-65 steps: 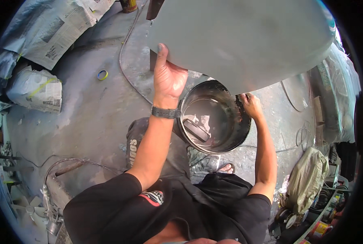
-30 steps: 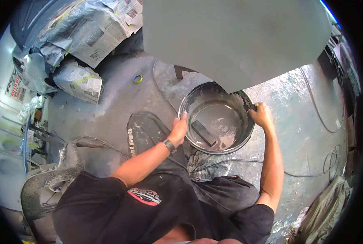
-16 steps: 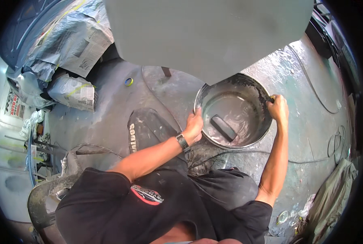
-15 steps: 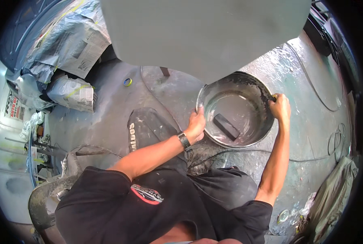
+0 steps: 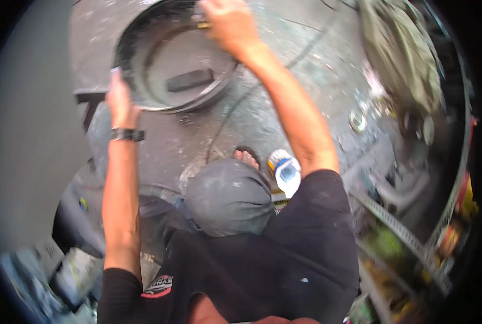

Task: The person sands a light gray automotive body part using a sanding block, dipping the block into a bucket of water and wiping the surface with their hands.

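My left hand (image 5: 121, 98) grips the left side of a round black basin (image 5: 126, 48). My right hand (image 5: 231, 24) is closed at the basin's upper right rim, where a small yellowish bit shows by the fingers. A dark rectangular block (image 5: 189, 80) lies in cloudy liquid at the bottom of the basin. The picture is somewhat blurred by motion.
A large grey panel (image 5: 25, 129) fills the left edge. My foot (image 5: 246, 156) is near a white and blue container (image 5: 287, 174). A cable (image 5: 224, 121) crosses the floor. An olive cover (image 5: 397, 59) and metal framing (image 5: 392, 227) are on the right, paper-covered items (image 5: 76, 272) lower left.
The view has swung round, so the panel moved from top to left. The basin, held in both hands, has moved up and left in the picture; a container beside my foot came into view.
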A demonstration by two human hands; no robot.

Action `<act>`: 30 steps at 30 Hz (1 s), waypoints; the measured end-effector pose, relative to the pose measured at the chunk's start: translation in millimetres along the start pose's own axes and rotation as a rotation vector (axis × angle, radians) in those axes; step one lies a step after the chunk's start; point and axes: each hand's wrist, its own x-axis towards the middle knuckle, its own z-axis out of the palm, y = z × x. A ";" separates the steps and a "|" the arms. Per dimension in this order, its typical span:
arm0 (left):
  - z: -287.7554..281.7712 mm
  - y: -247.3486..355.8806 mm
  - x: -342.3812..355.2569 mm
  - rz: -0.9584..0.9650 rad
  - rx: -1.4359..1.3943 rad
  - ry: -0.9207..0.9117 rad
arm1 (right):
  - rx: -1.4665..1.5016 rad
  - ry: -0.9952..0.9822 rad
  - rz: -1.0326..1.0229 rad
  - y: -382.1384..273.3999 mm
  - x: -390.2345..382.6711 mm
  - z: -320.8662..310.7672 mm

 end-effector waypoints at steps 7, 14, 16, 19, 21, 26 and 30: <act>4.1 -6.9 -10.8 -0.034 0.166 0.098 | -0.219 -0.107 -0.173 -8.3 2.5 -1.7; -15.4 -7.6 11.9 0.069 0.532 0.189 | 0.187 -0.254 -0.046 -5.0 14.2 -6.2; -4.8 -0.1 4.4 0.133 0.690 0.185 | 0.193 -0.289 -0.012 -5.0 14.3 -4.6; -9.9 -3.1 8.3 0.153 0.808 0.270 | 0.182 -0.334 -0.020 -4.9 18.9 -6.2; 0.2 -1.5 5.4 0.106 0.856 0.256 | 0.214 -0.319 0.023 -1.9 18.2 -6.7; 4.5 7.2 -4.6 0.074 0.967 0.290 | 0.154 -0.382 0.074 -9.4 18.9 -6.7; 6.4 10.7 -10.6 0.091 1.092 0.355 | 0.174 -0.512 0.113 -16.3 20.2 -13.9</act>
